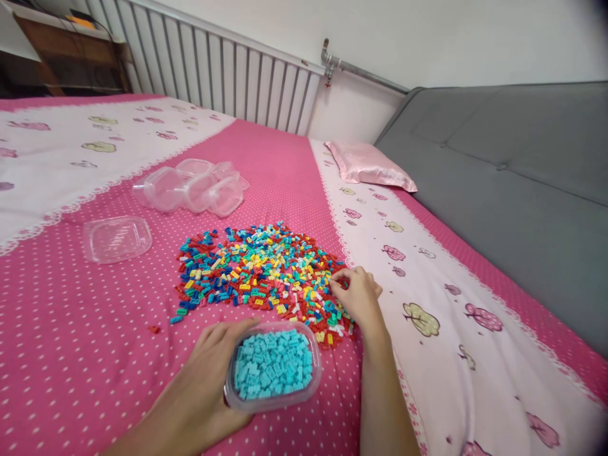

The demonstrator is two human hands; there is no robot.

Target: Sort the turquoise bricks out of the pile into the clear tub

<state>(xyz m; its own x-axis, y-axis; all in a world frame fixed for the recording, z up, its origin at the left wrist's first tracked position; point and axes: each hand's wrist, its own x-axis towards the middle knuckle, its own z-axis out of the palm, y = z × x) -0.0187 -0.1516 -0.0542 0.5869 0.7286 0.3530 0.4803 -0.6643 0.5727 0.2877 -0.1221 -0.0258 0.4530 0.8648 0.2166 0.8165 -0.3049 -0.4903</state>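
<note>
My left hand (211, 373) grips the left side of a clear plastic container (317, 373), tilted a little toward me. Light-blue toy bricks (273, 364) fill much of it, all of one colour. Just beyond lies a wide pile of small mixed toy bricks (256, 266) in red, blue, yellow, green, white and light blue. At the pile's right edge is my right hand (358, 291), its thumb and forefinger curled together in a pinch. Whatever those fingertips hold, if anything, is too small to make out.
Several clear plastic containers (194, 187) sit grouped beyond the pile to the left. A clear lid (118, 239) lies flat nearer me. Everything rests on a pink dotted bedspread (57, 323). A pink pillow (368, 164), a grey headboard (513, 158) and a white radiator (228, 66) border the bed.
</note>
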